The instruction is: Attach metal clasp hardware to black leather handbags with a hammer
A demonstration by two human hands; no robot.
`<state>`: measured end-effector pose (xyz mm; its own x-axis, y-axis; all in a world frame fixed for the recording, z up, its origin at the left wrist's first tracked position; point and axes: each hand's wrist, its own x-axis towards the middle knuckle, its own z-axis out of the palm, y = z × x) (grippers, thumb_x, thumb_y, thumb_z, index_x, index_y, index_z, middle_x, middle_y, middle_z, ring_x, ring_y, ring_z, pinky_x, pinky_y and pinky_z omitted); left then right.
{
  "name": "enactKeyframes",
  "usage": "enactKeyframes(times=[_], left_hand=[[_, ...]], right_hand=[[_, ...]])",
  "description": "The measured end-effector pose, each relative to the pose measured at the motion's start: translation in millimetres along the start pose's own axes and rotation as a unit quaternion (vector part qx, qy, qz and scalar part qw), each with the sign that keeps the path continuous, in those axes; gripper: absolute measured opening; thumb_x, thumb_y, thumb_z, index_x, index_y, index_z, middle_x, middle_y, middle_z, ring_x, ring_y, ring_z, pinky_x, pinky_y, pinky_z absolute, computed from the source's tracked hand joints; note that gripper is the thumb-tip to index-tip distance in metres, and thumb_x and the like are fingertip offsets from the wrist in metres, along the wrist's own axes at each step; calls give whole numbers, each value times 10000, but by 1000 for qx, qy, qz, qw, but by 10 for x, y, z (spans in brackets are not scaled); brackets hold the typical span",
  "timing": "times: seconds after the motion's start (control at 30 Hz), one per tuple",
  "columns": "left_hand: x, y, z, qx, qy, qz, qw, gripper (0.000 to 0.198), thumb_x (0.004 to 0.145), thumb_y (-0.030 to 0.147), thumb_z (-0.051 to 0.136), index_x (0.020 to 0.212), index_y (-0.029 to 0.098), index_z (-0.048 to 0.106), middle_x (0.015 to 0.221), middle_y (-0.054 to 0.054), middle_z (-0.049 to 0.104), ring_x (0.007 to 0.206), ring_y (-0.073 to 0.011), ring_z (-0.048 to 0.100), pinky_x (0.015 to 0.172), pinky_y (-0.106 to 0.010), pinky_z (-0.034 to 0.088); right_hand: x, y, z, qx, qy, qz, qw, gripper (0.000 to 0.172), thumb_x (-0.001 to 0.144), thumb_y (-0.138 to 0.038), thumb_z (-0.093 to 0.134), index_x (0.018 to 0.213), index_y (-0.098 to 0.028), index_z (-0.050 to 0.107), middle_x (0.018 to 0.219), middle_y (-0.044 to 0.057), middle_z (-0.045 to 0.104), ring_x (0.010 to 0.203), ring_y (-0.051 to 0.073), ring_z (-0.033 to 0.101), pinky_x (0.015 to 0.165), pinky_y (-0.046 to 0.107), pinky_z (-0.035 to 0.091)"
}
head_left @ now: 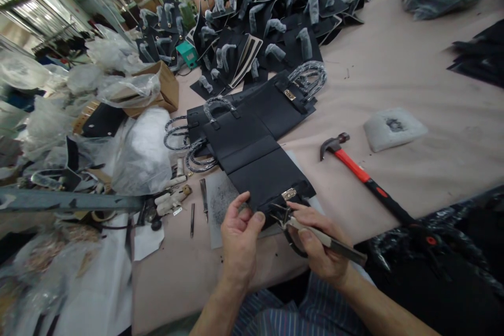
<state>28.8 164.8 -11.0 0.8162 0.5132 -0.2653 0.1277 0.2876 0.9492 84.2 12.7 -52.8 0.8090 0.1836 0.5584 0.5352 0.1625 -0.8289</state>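
Workbench (397,68): right grip (321,247) clenching pliers (329,239), left grip (240,239) released beside black bag (255,184), hammer (354,168) near.

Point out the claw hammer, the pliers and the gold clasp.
claw hammer (352,164), head view, on its red handle.
pliers (326,240), head view, on the pale handle.
gold clasp (289,194), head view, on its front face.

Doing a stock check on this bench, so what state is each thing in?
Right hand, gripping pliers
Pliers, jaws at the bag's edge by the clasp
Left hand, raised, fingers curled, beside the bag
Black bag, lying flat, gold clasp showing
Claw hammer, lying on the table, untouched
Stacked bags, piled, handles wrapped in plastic
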Motion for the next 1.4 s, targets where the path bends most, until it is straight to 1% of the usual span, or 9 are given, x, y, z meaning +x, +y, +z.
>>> enactKeyframes(times=[0.1,0.17,0.33,0.47,0.53,0.7,0.8,0.97,1.4], left_hand=[[-62,-7,6,95,-66,74,991,713,803,215,751,1439,193,430,1275,-139,686,1143,-242,699,975,-360,588],[-71,-45,-22,180,-79,123,973,715,806,173,740,1455,188,441,1393,-157,618,1222,-267,661,1028,-380,571],[21,-143,-128,314,-58,219,922,511,883,191,668,1374,180,530,1263,-130,702,1068,-240,735,943,-352,618],[86,-96,-171,420,-54,302,854,418,869,190,680,1278,191,598,1151,-101,754,928,-218,766,879,-323,631],[100,-68,-173,440,-45,319,838,388,868,195,686,1249,198,611,1107,-85,768,878,-206,770,850,-312,632],[106,-83,-158,424,-30,281,860,352,880,210,688,1223,198,612,922,-33,784,753,-171,757,743,-270,626],[100,-113,-149,397,-30,258,880,341,887,226,687,1219,194,611,916,-32,785,773,-174,760,738,-268,622],[91,-122,-151,366,-36,237,899,331,900,236,679,1220,193,605,941,-37,788,775,-173,762,731,-265,618],[71,-94,-164,351,-43,242,904,327,892,210,694,1209,198,615,963,-33,791,799,-165,758,755,-260,606]], right_hand=[[4,-7,-10,12,23,29,999,266,916,-119,540,1133,-223,654,1001,81,724,1110,315,704,924,557,607],[22,-24,-19,9,20,34,999,258,924,-126,539,1127,-226,663,1001,83,723,1102,311,708,901,523,621],[6,-18,-46,14,13,25,1000,301,922,-104,531,1169,-222,655,1012,78,712,1131,302,692,965,538,592],[-35,11,-60,32,27,25,999,302,922,-107,528,1170,-223,653,1014,77,708,1136,305,686,977,554,583],[-24,0,-60,38,31,26,998,292,917,-112,534,1157,-224,658,996,74,712,1117,310,694,975,574,581],[123,-93,-61,25,55,-10,998,307,886,-82,546,1132,-223,665,938,55,716,933,261,735,937,564,609],[214,-137,-70,8,39,-38,998,321,873,-70,544,1131,-226,655,903,37,713,820,217,727,940,549,613],[266,-173,-70,-15,14,-45,999,340,856,-53,531,1134,-226,625,883,26,698,843,201,715,972,511,601],[254,-136,-7,1,11,-46,999,326,850,-57,554,1119,-222,633,906,34,710,823,208,710,974,544,584]])
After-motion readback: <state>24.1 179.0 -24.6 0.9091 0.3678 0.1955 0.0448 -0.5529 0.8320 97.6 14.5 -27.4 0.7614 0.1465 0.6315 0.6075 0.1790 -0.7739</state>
